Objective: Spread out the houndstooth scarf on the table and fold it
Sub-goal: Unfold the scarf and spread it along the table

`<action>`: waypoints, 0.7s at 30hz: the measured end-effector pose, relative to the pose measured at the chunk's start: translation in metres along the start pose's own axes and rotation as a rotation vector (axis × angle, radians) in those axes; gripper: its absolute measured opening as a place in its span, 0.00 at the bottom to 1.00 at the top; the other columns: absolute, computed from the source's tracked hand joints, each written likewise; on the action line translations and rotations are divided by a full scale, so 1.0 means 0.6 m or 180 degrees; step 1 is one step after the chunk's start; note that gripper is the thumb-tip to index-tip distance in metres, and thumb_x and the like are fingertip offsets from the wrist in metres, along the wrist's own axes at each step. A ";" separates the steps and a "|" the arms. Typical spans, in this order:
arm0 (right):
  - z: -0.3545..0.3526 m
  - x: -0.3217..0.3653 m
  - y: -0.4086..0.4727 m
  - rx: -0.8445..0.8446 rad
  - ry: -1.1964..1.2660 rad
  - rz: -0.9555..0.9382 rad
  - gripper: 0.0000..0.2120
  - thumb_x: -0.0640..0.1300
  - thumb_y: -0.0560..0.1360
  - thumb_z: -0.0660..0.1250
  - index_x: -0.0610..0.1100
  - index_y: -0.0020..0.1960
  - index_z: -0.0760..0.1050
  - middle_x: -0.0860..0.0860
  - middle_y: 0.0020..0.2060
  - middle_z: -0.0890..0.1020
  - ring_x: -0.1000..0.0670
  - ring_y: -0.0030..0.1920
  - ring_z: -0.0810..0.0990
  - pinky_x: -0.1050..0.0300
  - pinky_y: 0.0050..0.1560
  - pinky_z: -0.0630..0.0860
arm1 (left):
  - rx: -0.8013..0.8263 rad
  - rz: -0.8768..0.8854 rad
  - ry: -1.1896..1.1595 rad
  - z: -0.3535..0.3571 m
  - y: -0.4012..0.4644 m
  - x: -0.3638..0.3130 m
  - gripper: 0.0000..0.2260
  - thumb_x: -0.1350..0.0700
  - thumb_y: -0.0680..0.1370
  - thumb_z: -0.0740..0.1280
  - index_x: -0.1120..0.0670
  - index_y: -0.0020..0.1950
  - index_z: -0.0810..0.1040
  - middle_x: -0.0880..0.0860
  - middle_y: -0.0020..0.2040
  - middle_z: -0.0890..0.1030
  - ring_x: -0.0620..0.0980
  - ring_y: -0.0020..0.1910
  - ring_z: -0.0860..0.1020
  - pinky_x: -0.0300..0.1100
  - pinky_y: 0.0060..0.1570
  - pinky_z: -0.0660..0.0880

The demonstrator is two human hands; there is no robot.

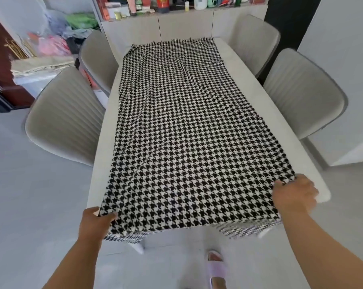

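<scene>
Here, the houndstooth scarf (182, 130) was spread flat along the table (105, 147), its near corners being pinched by the left hand (96, 223) and gripped by the curled right hand (293, 193).

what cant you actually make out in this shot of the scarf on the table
All in the head view:
- Left hand fingers: under the scarf corner, so only the thumb shows.
- Right hand: motion-blurred, finger positions unclear.
- Near end of the scarf: hangs over the table edge, its length and fringe hidden.
- Tabletop under the scarf: covered.
- Shelf bottles: tops cut off by the frame, labels too small to read.
</scene>
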State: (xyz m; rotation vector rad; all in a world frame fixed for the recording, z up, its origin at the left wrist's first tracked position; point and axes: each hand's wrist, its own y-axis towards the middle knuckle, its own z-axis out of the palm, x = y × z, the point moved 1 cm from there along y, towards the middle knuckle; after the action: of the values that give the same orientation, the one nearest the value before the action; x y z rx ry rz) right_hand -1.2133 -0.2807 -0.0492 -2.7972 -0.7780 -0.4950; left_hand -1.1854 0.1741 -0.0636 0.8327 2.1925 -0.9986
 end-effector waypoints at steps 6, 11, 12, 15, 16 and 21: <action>0.087 0.021 -0.043 0.1788 -0.0586 -0.1504 0.32 0.56 0.80 0.56 0.42 0.78 0.52 0.44 0.77 0.54 0.44 0.77 0.50 0.48 0.76 0.50 | -0.0091 -0.0195 -0.0040 -0.001 0.021 0.009 0.19 0.56 0.73 0.73 0.65 0.59 0.77 0.61 0.49 0.78 0.57 0.44 0.74 0.48 0.48 0.69; 0.084 0.018 -0.008 0.1795 -0.0630 -0.1351 0.32 0.57 0.80 0.54 0.43 0.78 0.51 0.46 0.78 0.50 0.45 0.78 0.46 0.50 0.77 0.47 | -0.0586 -0.0357 0.0111 -0.043 0.045 0.029 0.15 0.55 0.67 0.75 0.61 0.50 0.80 0.60 0.39 0.80 0.61 0.41 0.78 0.54 0.52 0.76; 0.083 0.016 -0.001 0.1770 -0.0652 -0.1314 0.32 0.57 0.80 0.55 0.43 0.78 0.51 0.46 0.78 0.50 0.46 0.78 0.46 0.50 0.77 0.47 | -0.0665 -0.0456 0.0324 -0.051 0.050 0.037 0.19 0.53 0.65 0.75 0.58 0.53 0.80 0.59 0.39 0.80 0.62 0.43 0.79 0.54 0.53 0.76; 0.092 0.010 0.010 0.1653 -0.0786 -0.1273 0.33 0.58 0.79 0.55 0.44 0.78 0.51 0.47 0.78 0.50 0.46 0.78 0.46 0.48 0.76 0.49 | -0.0824 -0.0536 0.1096 -0.060 0.055 0.047 0.22 0.55 0.67 0.74 0.54 0.60 0.75 0.59 0.45 0.81 0.64 0.53 0.77 0.49 0.51 0.72; 0.095 0.010 0.010 0.1605 -0.0831 -0.1268 0.33 0.58 0.79 0.55 0.44 0.78 0.51 0.47 0.78 0.51 0.46 0.78 0.47 0.47 0.76 0.49 | -0.0885 -0.0382 0.1231 -0.055 0.055 0.044 0.21 0.58 0.68 0.73 0.54 0.60 0.75 0.60 0.46 0.81 0.64 0.54 0.76 0.48 0.49 0.70; 0.098 0.030 -0.017 0.1098 -0.0771 -0.1593 0.32 0.57 0.79 0.56 0.42 0.77 0.54 0.45 0.76 0.58 0.45 0.76 0.53 0.48 0.75 0.55 | -0.0401 0.1187 0.1565 0.033 0.018 0.008 0.17 0.59 0.71 0.71 0.57 0.59 0.78 0.61 0.54 0.81 0.62 0.57 0.76 0.54 0.58 0.72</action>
State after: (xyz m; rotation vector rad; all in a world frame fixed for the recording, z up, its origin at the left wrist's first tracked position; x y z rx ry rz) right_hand -1.1886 -0.2480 -0.0961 -2.3551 -1.4726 -0.0719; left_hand -1.1755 0.1651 -0.0827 1.4813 2.3302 -0.5017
